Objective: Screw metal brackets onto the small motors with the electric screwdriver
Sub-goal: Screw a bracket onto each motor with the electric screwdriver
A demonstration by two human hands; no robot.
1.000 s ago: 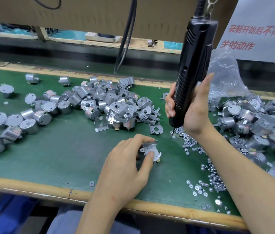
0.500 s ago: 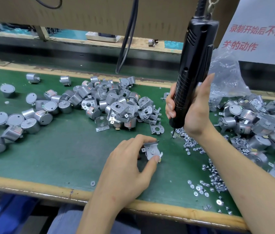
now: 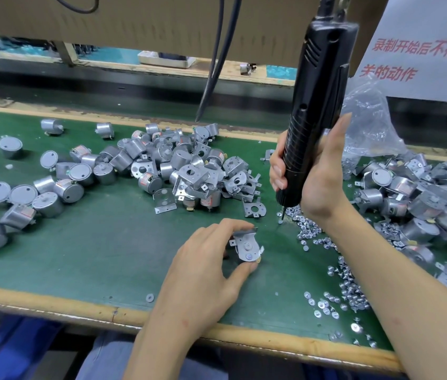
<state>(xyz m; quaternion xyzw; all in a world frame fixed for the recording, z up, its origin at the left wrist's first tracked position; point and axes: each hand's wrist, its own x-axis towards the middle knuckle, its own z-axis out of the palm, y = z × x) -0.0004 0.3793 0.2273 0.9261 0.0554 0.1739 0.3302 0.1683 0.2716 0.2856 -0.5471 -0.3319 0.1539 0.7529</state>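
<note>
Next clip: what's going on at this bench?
A person works at a green-topped workbench. Their left hand pinches a small silver motor with a metal bracket laid on it. Their right hand grips the black electric screwdriver upright, its bit at the edge of the scattered silver screws, apparently picking one up. Heaps of motors and brackets lie around.
</note>
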